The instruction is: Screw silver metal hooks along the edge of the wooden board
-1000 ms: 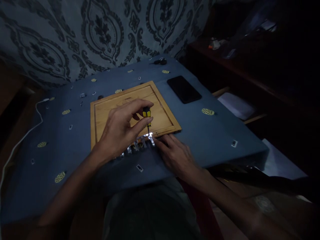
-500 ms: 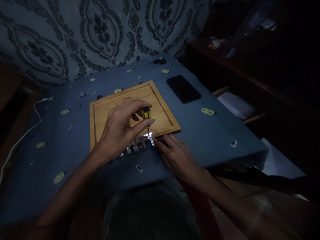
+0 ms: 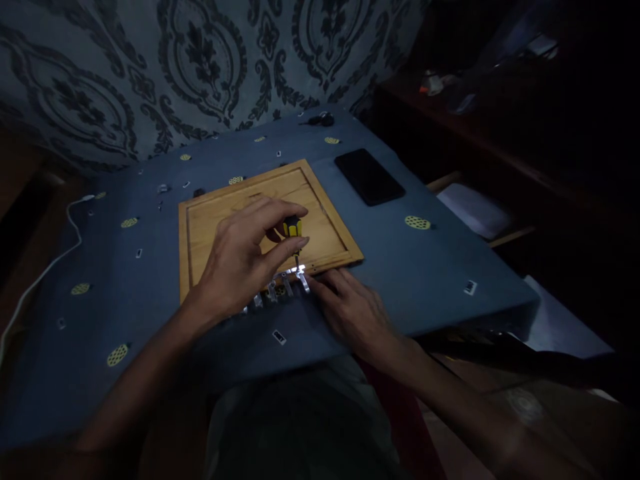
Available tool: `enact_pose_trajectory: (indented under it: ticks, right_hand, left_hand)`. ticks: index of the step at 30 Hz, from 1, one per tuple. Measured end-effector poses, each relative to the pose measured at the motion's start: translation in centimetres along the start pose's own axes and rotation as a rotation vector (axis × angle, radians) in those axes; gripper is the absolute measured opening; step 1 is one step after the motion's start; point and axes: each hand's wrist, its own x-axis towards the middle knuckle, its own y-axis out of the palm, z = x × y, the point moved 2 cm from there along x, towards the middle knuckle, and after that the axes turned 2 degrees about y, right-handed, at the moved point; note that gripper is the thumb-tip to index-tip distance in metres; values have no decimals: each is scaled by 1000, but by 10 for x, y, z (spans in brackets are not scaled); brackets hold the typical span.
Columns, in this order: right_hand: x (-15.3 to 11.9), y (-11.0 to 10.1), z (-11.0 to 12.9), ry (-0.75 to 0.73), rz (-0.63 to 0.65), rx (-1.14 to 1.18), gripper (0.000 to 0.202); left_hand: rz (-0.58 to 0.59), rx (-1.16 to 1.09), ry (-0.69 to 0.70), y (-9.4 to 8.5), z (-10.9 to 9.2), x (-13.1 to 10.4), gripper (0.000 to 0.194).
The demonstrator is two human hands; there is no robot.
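Note:
A short yellow-and-black screwdriver stands upright, its handle pinched between the thumb and fingers of my left hand. Its tip meets a shiny metal hook strip along the near edge of a framed wooden board. Several metal hooks stick out from that edge toward me. My right hand rests at the board's near right corner, fingers together beside the rightmost hook. Whether those fingertips grip the strip or the board is hard to make out.
A black phone lies right of the board on the blue tablecloth. Dark keys or a small tool lie at the back. A white cable runs along the left. An open drawer is beyond the table's right side.
The view has shifted very slightly. Both hands, the screwdriver and the board keep nearly the same places.

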Motion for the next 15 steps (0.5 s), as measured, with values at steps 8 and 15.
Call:
enact_pose_trajectory:
  ticks: [8, 15]
  right_hand:
    - [0, 1, -1, -17, -25, 34, 49]
    - [1, 0, 0, -6, -33, 36, 52]
  left_hand:
    - [-19, -3, -44, 0, 2, -1, 29]
    - [22, -30, -7, -2, -1, -1, 30]
